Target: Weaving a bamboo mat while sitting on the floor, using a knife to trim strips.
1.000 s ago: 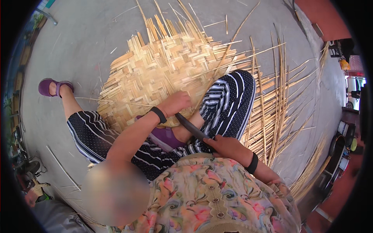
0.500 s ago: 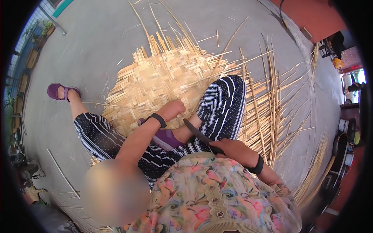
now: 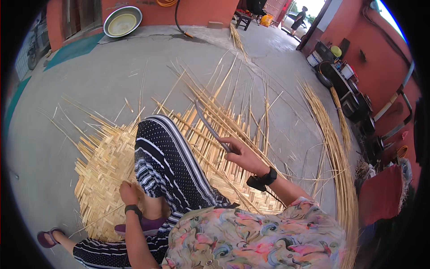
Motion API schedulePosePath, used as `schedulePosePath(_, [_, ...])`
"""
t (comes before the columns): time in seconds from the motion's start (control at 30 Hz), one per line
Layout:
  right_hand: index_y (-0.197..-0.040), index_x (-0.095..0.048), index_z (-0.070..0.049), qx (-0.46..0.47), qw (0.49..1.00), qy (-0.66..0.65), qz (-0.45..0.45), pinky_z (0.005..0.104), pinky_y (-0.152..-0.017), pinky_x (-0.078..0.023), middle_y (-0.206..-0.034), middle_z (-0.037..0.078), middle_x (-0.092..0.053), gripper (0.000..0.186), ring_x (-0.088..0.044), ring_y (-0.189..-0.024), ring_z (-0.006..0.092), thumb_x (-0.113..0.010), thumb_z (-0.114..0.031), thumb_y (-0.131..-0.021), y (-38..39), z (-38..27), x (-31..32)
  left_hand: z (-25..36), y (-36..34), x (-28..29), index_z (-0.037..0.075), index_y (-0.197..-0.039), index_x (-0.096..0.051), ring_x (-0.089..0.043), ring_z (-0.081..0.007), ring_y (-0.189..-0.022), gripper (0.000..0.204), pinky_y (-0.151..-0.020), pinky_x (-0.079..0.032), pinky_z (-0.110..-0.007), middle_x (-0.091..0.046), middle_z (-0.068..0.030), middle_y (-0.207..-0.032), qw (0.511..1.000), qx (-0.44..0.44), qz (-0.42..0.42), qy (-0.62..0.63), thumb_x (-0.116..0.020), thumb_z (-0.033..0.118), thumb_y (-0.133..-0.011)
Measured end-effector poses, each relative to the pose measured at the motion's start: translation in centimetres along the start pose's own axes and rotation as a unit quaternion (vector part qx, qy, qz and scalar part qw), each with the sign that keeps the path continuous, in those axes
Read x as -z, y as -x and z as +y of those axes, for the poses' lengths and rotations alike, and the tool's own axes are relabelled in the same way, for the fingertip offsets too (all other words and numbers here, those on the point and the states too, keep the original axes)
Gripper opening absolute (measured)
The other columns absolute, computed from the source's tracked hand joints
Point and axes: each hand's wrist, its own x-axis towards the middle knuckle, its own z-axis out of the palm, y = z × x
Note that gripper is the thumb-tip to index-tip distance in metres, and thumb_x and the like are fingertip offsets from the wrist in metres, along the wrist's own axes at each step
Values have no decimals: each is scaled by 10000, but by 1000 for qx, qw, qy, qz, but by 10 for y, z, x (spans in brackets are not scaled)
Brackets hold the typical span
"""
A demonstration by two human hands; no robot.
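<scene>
My right hand (image 3: pixel 244 158) grips the handle of a long, dark, slightly curved knife (image 3: pixel 206 122). Its blade points away from me, over the loose strips right of my raised knee. My left hand (image 3: pixel 129 193) is closed just above the woven mat (image 3: pixel 102 168), left of that knee. Whatever its fingers hold, if anything, is hidden. The mat is of pale, flat plant strips, tightly woven at the left. On its right side, long unwoven strips (image 3: pixel 226 112) stick out past the edge. One thin strip (image 3: pixel 96 219) lies across the mat near my left wrist.
A bundle of long stalks (image 3: pixel 329 134) lies on the concrete floor (image 3: pixel 40 116) at the right. Beyond it, pots and basins (image 3: pixel 349 105) line the red wall. A metal basin (image 3: pixel 122 22) leans at the back left. Far off, a person (image 3: pixel 299 20) stands by the doorway.
The view has swung to the right. The knife has moved from in front of my lap out over the strips at the right. My left hand is still closed over the mat.
</scene>
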Motion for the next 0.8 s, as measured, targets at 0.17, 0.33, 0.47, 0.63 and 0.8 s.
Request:
schedulePosePath(0.17, [-1380,-547,-79,-1,993,42,-114,299,-988,-421,-1198,39,-609,514,-542,-1108,152,-600,-157,-875,-27,109,-52,-29,18,-18,41,-824,-640,-637,-395,-844,262,-727,-502,-492,-651,-195,-844,990,-75,53,-104,-667,301,-838])
schedulePosePath(0.33, [-1322,-597,-80,14,937,119,-329,341,-977,-469,-1261,139,-655,471,-619,-1117,195,-664,-288,-905,-52,126,-90,-55,14,-5,10,-862,-711,-687,-427,-874,449,-734,-545,-510,-703,-251,-922,986,151,-67,-29,-667,452,-792])
schedulePosePath(0.47, [-1250,-636,-78,140,895,40,-423,371,-910,-516,-1234,143,-661,432,-672,-1016,261,-694,-303,-886,-52,118,-123,-64,-23,-15,-70,-769,-706,-694,-423,-761,376,-708,-548,-454,-682,-314,-840,998,33,-58,-19,-625,296,-735])
schedulePosePath(0.63, [-1254,-632,-77,124,852,54,-506,373,-905,-518,-1229,144,-662,437,-672,-1010,265,-696,-299,-882,-88,126,-153,-50,-17,16,-77,-664,-671,-598,-210,-488,169,-437,-454,-323,-645,-155,-621,841,275,-186,428,-665,60,-762])
schedulePosePath(0.8, [-1258,-629,-77,124,831,77,-537,375,-901,-519,-1224,145,-662,442,-673,-1004,268,-698,-296,-879,-112,125,-170,-49,-14,13,-69,-685,-683,-608,-200,-500,126,-447,-466,-312,-654,-142,-629,842,251,-216,427,-688,43,-742])
